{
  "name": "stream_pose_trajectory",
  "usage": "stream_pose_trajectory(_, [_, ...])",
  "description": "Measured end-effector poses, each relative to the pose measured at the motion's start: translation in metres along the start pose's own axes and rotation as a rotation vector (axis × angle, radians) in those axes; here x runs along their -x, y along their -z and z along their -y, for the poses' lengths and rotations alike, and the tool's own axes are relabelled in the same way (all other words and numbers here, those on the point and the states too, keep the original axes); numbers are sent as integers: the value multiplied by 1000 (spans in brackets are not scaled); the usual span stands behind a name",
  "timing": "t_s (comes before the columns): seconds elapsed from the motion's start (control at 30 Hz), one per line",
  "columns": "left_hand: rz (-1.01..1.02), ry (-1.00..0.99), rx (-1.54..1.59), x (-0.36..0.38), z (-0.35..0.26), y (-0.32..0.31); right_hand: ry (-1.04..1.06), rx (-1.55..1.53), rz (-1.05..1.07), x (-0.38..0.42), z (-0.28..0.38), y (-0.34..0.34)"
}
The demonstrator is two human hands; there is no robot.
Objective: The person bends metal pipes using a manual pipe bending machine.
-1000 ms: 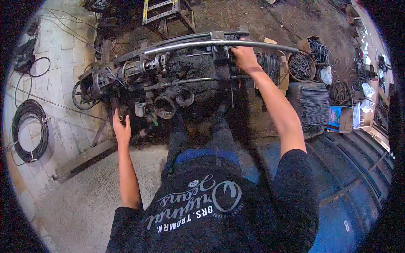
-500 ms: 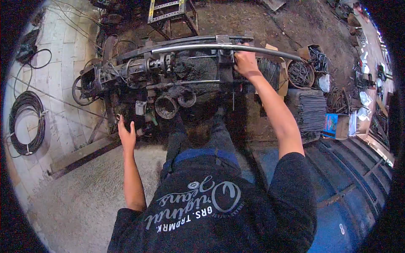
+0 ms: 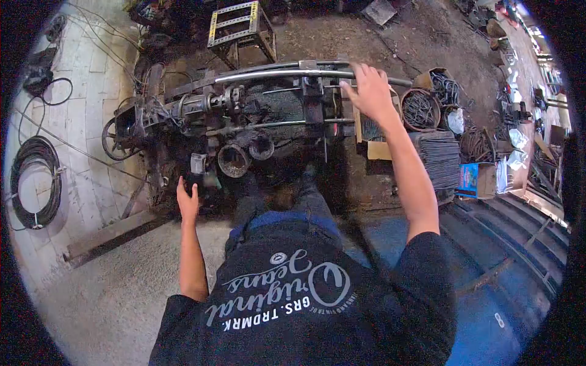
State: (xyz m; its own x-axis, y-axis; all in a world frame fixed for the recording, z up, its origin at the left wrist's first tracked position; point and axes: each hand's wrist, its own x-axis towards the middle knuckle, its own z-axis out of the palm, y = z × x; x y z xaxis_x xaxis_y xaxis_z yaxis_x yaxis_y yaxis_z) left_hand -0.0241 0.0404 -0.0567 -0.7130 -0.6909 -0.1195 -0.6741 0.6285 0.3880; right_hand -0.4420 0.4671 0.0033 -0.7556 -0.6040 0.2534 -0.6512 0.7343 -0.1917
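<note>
A dark, greasy machine (image 3: 274, 107) stretches across the upper middle, with a shiny metal rod (image 3: 268, 74) lying lengthwise along its far side. My right hand (image 3: 370, 91), fingers spread, is over the rod's right part; whether it touches the rod I cannot tell. At the machine's near left side, my left hand (image 3: 188, 198) has its thumb and fingers apart and holds nothing. Close to it are a small pale box-like part (image 3: 198, 163) and a round metal cup (image 3: 234, 160) with bits inside.
A metal stand (image 3: 235, 30) is beyond the machine. To the right are a round container of metal pieces (image 3: 420, 110), stacked thin rods (image 3: 437, 160) and a blue box (image 3: 468, 180). A coiled cable (image 3: 36, 183) lies far left.
My right hand has come off the clamp area beside the rod, moved right and opened. My left hand stays near the machine's left side. The view has shifted slightly.
</note>
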Motion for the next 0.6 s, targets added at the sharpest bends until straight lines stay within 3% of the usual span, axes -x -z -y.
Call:
stream_pose_trajectory(0.1, [18, -18, 42, 7, 22, -4, -117, -153, 96, 29, 17, 23])
stream_pose_trajectory(0.23, [-1, 75, 98, 28, 42, 2, -213, -245, 533, 73, 109, 51])
stream_pose_trajectory(0.33, [-26, 125, 107, 41, 75, 0, -17, -595, 548, 31, 169, 16])
stream_pose_trajectory(0.4, [-40, 143, 99, 43, 92, 4, 11, -876, 475, -41, 185, -48])
stream_pose_trajectory(0.43, [-39, 168, 99, 44, 95, 5, -136, -1116, 469, -81, 192, -51])
stream_pose_trajectory(0.47, [-40, 192, 99, 43, 98, 8, -14, -879, 392, -117, 191, -57])
stream_pose_trajectory(0.5, [-48, 193, 103, 39, 99, 12, 163, -602, -170, -148, 193, -72])
stream_pose_trajectory(0.53, [-65, 219, 141, 38, 98, 16, 42, -803, -101, -180, 192, -34])
stream_pose_trajectory(0.57, [-78, 250, 180, 41, 96, 19, 79, -891, -192, -210, 186, -7])
stream_pose_trajectory(0.6, [-98, 290, 206, 42, 86, 22, 9, -979, -61, -224, 183, 52])
